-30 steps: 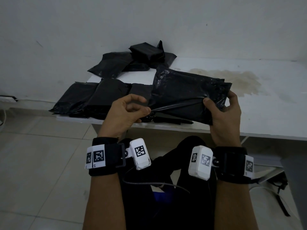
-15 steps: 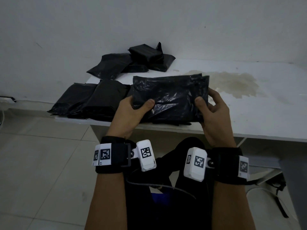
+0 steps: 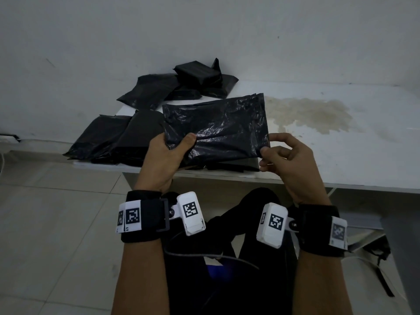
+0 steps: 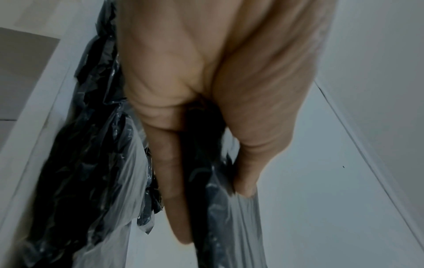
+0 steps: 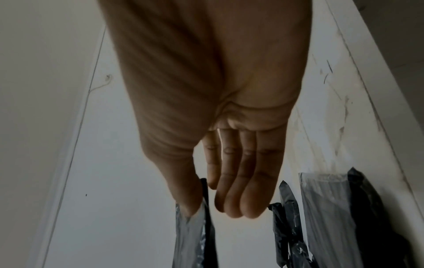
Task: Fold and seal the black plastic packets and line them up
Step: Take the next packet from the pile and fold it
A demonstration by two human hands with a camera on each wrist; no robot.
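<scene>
Above the table, two hands pinch one packet.

A crinkled, glossy black packet is held flat mid-frame; more packets lie left, a pile above.

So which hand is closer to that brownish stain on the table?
Right. The right hand is just in front of the stain; the left hand grips the packet's far side.
</scene>
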